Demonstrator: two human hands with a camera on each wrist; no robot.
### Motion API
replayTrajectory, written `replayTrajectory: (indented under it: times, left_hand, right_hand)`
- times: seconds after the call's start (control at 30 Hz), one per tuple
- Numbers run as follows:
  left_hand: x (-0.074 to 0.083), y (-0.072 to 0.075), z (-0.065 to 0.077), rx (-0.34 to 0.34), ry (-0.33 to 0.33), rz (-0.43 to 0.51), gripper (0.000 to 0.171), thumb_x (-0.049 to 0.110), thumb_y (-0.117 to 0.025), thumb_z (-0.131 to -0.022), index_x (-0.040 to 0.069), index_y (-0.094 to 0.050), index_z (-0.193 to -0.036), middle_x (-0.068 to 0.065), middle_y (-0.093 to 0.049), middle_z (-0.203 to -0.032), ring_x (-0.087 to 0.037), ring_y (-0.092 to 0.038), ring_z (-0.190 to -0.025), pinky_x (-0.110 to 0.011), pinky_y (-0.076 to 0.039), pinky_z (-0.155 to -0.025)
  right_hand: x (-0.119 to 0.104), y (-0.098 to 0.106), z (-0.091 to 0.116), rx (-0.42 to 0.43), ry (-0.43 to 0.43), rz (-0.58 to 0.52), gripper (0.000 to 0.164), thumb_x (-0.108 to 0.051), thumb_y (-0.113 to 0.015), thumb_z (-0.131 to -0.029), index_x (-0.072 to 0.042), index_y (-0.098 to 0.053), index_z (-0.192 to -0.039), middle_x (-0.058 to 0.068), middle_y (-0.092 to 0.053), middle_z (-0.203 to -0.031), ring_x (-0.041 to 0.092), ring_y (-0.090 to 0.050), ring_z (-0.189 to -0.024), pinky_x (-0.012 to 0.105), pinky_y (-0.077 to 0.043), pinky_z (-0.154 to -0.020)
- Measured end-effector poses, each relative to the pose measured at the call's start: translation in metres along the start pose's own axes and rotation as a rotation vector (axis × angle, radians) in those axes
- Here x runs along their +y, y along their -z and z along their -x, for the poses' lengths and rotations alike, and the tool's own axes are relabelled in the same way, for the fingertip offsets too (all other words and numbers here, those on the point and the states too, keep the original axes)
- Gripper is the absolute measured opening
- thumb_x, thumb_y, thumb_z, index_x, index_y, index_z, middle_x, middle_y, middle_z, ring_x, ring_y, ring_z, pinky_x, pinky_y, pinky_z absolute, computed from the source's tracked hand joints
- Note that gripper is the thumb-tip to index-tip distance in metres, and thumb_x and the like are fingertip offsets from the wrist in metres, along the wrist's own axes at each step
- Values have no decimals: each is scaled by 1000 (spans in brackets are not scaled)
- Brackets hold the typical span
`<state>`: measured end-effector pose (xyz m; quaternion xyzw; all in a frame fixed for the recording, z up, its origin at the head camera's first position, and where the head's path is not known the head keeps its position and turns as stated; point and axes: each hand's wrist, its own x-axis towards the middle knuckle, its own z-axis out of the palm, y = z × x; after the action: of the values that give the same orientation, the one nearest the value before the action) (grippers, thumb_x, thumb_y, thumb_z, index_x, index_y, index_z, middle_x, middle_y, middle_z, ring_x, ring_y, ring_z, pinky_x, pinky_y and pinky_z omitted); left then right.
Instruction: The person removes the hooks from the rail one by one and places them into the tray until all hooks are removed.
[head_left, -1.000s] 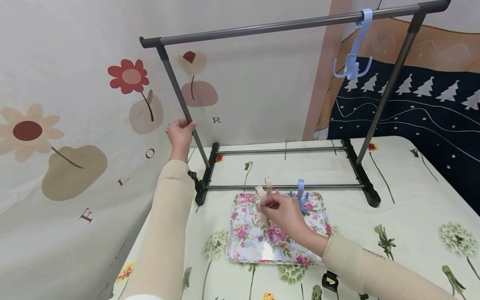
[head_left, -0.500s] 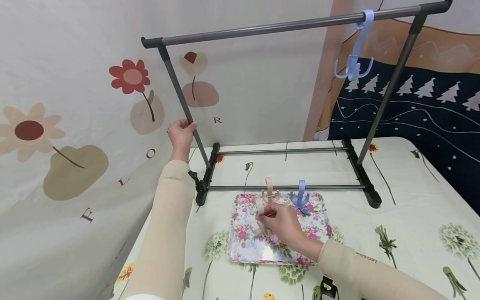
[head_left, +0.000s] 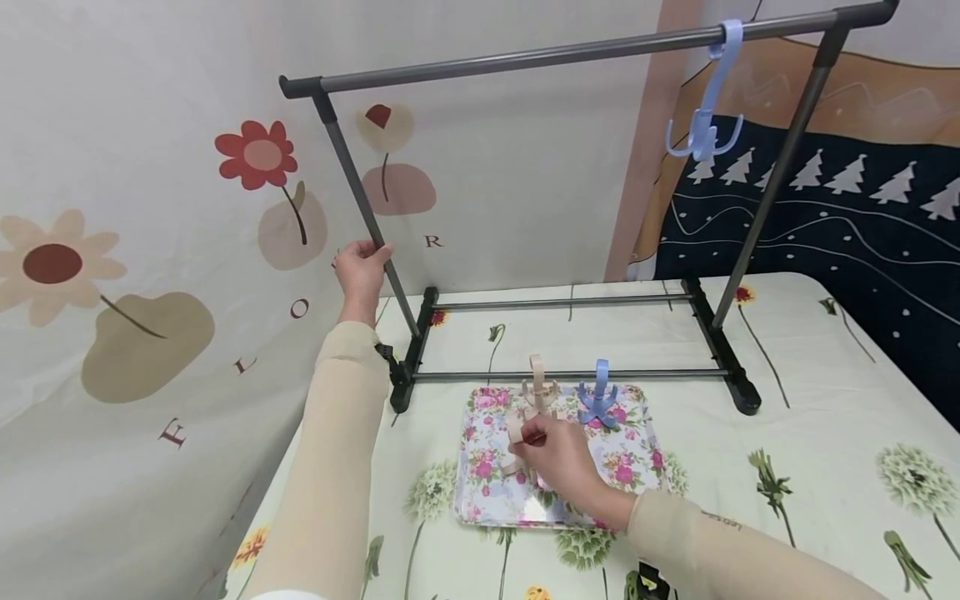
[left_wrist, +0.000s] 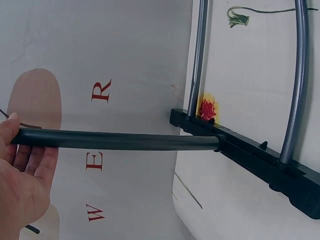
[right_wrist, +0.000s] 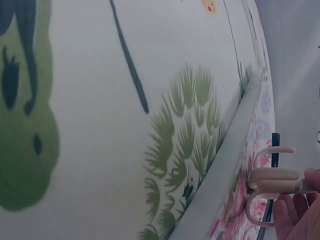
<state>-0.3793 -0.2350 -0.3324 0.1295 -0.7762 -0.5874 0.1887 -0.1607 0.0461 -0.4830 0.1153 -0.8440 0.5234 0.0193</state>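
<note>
In the head view my left hand [head_left: 360, 271] holds the grey left upright [head_left: 348, 162] of a metal rack. The left wrist view shows the thumb and fingers of that hand around the tube [left_wrist: 125, 140]. My right hand [head_left: 562, 458] pinches a beige multi-prong hook [right_wrist: 272, 186] by its stem, low over a flowered tray [head_left: 480, 504]; its prongs are at the tray surface. Behind it lie a second beige hook [head_left: 537, 375] and a blue hook [head_left: 598, 404] at the tray's far side. Another blue hook [head_left: 703, 125] hangs from the rack's top bar [head_left: 525, 60].
The rack stands on black feet [head_left: 738, 387] joined by two low bars [head_left: 487, 302]. A flowered cloth [head_left: 825, 433] covers the table. Behind hang a pale curtain [head_left: 510, 183] and a dark cloth with white trees [head_left: 825, 217].
My right hand has lowered the beige hook towards the tray and nearer to me, so the second beige hook shows more fully. The left hand stays on the upright.
</note>
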Motion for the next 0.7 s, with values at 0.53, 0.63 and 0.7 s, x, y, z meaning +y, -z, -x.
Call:
replayTrajectory:
  times: [0.53, 0.63, 0.7]
  left_hand:
    - [1, 0, 1, 2, -13, -7, 35, 26, -68, -96, 3, -62, -123, -11, -63, -121, -23, -58, -111, -37, -44, -99]
    - [0, 0, 1, 5, -16, -5, 35, 25, -68, -96, 3, -62, -122, -11, -63, -120, -23, -58, -110, -37, -44, -99]
    - [0, 0, 1, 6, -16, -7, 35, 25, -68, -96, 3, -62, -122, -11, -63, -120, -23, -58, -110, -37, -44, -99]
  right_hand:
    - [-6, 6, 8, -22, -5, -11, 16, -11, -80, -83, -10, -71, -97, -1, -71, -91, 11, -68, -80, 22, -54, -69]
    - [-8, 10, 11, -31, -7, -21, 17, -14, -80, -83, -10, -71, -98, 0, -71, -93, 12, -68, -82, 22, -55, -71]
    - [-9, 12, 12, -35, -13, -24, 18, -15, -80, -83, -10, -71, -98, -1, -71, -93, 12, -68, -82, 22, -54, -71]
